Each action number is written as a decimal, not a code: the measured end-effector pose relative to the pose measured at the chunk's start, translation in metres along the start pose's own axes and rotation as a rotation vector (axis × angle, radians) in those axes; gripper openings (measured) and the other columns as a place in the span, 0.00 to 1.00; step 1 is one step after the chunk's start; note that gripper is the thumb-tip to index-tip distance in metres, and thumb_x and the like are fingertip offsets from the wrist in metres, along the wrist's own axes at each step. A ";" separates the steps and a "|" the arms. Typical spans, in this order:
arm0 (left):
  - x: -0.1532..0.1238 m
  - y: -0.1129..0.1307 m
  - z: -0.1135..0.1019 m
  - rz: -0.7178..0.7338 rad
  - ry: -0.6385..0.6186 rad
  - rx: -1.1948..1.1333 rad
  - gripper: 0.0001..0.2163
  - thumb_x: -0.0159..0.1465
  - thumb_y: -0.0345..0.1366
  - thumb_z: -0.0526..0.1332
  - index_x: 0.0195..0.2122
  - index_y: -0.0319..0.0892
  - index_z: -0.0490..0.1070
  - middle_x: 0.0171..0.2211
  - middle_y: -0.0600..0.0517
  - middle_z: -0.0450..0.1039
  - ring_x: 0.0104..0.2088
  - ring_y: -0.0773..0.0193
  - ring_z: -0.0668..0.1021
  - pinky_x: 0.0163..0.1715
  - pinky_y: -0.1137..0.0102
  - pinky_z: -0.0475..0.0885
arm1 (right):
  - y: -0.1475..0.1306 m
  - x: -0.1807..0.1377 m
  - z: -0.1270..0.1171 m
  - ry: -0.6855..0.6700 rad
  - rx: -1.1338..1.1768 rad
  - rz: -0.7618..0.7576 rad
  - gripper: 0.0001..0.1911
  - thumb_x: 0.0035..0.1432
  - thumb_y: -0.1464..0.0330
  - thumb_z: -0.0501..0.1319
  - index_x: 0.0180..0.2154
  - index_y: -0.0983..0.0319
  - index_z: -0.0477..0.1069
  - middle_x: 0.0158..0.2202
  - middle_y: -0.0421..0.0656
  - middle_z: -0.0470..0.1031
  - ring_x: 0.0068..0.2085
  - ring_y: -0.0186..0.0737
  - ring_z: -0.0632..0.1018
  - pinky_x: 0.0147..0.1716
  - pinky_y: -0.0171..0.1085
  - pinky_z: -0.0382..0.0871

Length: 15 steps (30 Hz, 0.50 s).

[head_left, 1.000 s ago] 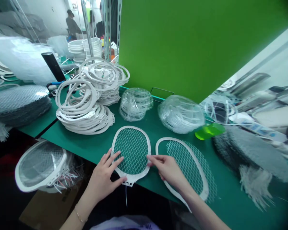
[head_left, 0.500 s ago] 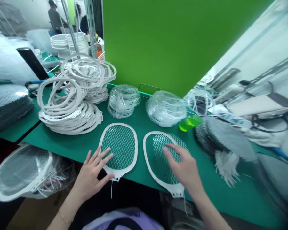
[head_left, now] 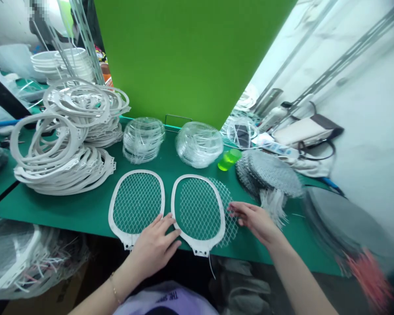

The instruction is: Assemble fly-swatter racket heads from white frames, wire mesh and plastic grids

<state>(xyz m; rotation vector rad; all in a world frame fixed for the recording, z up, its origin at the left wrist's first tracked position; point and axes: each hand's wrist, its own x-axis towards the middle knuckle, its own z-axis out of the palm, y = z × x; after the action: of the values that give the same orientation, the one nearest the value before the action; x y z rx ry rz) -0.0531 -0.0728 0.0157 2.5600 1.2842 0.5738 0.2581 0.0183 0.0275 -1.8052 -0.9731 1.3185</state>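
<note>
Two white racket-shaped frames lie side by side on the green table. The left frame (head_left: pixel 112 205) has wire mesh across its opening. Under the right frame (head_left: pixel 221 205) lies a loose piece of wire mesh (head_left: pixel 230 227), its edge sticking out on the right. My left hand (head_left: pixel 157 243) rests with fingers spread on the facing lower edges of both frames. At the mesh's right edge, my right hand (head_left: pixel 251 216) has its thumb and fingertips pinched together on the wire. Below the right frame hangs a thin white cord (head_left: pixel 211 267).
Stacked white frames (head_left: pixel 65 170) stand at the left. Two stacks of clear rings (head_left: pixel 143 140) sit behind, before a green panel (head_left: pixel 184 57). A green cup (head_left: pixel 229 159), a pile of mesh discs (head_left: pixel 272 173) and grey discs with red strands (head_left: pixel 344 218) are at the right.
The view has swung right. My left hand has moved from the left frame to between both frames. My right hand has gone from above the mesh to its right edge; the mesh lies farther under the frame.
</note>
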 end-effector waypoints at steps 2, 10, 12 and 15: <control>-0.001 -0.001 -0.005 -0.032 0.046 -0.023 0.12 0.70 0.35 0.57 0.52 0.42 0.72 0.55 0.43 0.73 0.59 0.50 0.74 0.60 0.50 0.70 | -0.006 -0.009 -0.001 -0.039 0.145 0.052 0.21 0.34 0.57 0.74 0.29 0.65 0.80 0.33 0.51 0.81 0.31 0.40 0.77 0.20 0.32 0.64; 0.016 0.015 -0.005 -0.295 0.196 -0.065 0.44 0.62 0.49 0.66 0.71 0.45 0.40 0.67 0.38 0.59 0.65 0.42 0.65 0.60 0.46 0.68 | -0.011 -0.013 0.025 -0.021 0.214 0.020 0.19 0.36 0.59 0.76 0.29 0.66 0.80 0.29 0.48 0.80 0.28 0.36 0.77 0.20 0.29 0.68; 0.019 0.013 -0.002 -0.302 0.165 -0.067 0.46 0.61 0.48 0.67 0.72 0.46 0.38 0.68 0.38 0.57 0.66 0.42 0.64 0.61 0.45 0.67 | -0.006 -0.011 0.029 -0.016 0.205 0.023 0.17 0.39 0.60 0.75 0.29 0.66 0.80 0.28 0.47 0.80 0.28 0.35 0.77 0.21 0.29 0.70; 0.020 0.010 0.004 -0.309 0.111 -0.068 0.48 0.60 0.48 0.68 0.72 0.47 0.38 0.70 0.39 0.54 0.68 0.42 0.62 0.63 0.44 0.63 | 0.000 -0.007 0.031 -0.003 0.172 0.033 0.15 0.43 0.62 0.74 0.30 0.66 0.80 0.29 0.47 0.80 0.28 0.35 0.78 0.22 0.30 0.73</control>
<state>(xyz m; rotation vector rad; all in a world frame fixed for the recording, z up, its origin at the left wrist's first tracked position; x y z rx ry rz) -0.0331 -0.0626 0.0204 2.2400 1.6273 0.6877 0.2274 0.0153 0.0227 -1.6951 -0.8091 1.3815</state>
